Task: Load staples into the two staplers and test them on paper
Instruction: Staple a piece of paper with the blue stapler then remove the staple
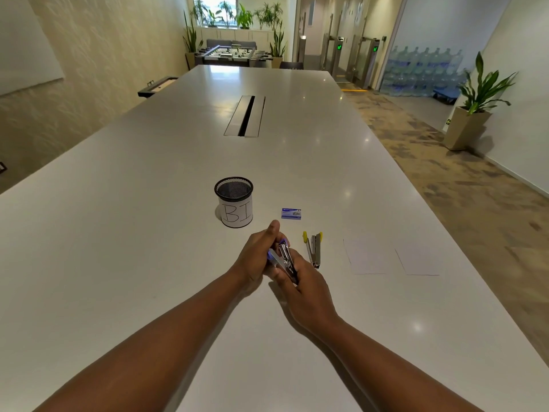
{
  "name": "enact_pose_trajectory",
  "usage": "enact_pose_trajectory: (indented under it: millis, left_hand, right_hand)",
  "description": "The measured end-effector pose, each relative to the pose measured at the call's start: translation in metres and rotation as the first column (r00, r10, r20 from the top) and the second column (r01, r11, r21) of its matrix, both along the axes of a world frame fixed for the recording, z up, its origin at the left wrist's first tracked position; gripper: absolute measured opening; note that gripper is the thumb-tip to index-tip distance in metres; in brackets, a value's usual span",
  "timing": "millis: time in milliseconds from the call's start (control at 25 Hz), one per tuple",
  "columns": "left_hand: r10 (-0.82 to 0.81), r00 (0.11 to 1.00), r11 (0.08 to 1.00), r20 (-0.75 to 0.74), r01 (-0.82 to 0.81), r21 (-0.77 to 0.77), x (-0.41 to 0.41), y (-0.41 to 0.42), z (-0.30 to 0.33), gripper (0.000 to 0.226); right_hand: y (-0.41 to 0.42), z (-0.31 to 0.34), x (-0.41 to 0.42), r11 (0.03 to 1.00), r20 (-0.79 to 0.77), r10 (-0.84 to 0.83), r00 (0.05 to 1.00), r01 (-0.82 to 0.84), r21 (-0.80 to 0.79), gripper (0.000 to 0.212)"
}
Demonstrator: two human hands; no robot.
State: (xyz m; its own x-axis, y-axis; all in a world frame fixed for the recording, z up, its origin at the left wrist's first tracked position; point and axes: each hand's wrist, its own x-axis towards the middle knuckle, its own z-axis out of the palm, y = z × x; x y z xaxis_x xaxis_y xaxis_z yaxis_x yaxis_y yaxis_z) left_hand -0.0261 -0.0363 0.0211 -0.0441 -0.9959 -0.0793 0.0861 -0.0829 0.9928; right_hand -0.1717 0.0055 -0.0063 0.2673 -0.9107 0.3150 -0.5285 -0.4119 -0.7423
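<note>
Two hands work at the middle of the near half of the tabletop [148,203], which runs long and pale away from the person. Two sheets of paper [368,257] lie flat toward the right edge, untouched. A mesh pen cup [234,203], labelled "BI", stands just beyond the hands. The left hand [258,254] and the right hand [306,289] hold the blue stapler [282,257] between them, above the surface; the fingers [274,230] of the left hand wrap its far end, and those of the right hand grip its near end. Its arms appear spread apart. The yellow stapler [314,248] lies just to the right, also hinged open, with no hand on it. The staple box [291,213] sits closed beyond it, between cup and paper.

Step in hand, as judged: opening the blue stapler for loading. No staples are visible. The next move calls for one hand to release, reach the box and extract a strip, while the other keeps the magazine exposed.
</note>
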Motion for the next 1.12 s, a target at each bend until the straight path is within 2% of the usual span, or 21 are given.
enact_pose_trajectory:
  millis: [280,400,560,760,960,1120]
  left_hand:
    - [0.187,0.979,0.982,0.087,-0.186,-0.020,-0.0044,-0.0039,-0.0057,0.062]
    - [0.205,0.973,0.979,0.108,-0.205,-0.011,-0.0048,-0.0045,-0.0057,0.065]
    - [0.205,0.971,0.979,0.124,-0.204,-0.019,-0.0047,-0.0041,-0.0060,0.065]
    - [0.198,0.969,0.980,0.146,-0.198,-0.015,-0.0052,-0.0014,-0.0033,0.063]
    - [0.200,0.968,0.979,0.148,-0.203,0.003,-0.0068,0.0007,-0.0003,0.064]
    - [0.167,0.981,0.986,0.095,-0.166,-0.017,-0.0046,0.0018,-0.0024,0.057]
  right_hand:
    - [0.0006,-0.0042,0.0054,0.998,-0.216,-0.049,0.975,0.038,-0.057,0.048]
    - [0.0007,-0.0052,0.0055,0.997,-0.230,-0.056,0.972,0.042,-0.065,0.051]
    - [0.0020,-0.0032,0.0055,0.997,-0.233,-0.054,0.971,0.040,-0.065,0.043]
    - [0.0027,-0.0028,0.0059,0.997,-0.241,-0.057,0.969,0.044,-0.060,0.051]
    - [0.0037,-0.0033,0.0053,0.997,-0.244,-0.050,0.968,0.036,-0.062,0.038]
    - [0.0025,-0.0038,0.0051,0.998,-0.223,-0.061,0.973,0.055,-0.035,0.049]
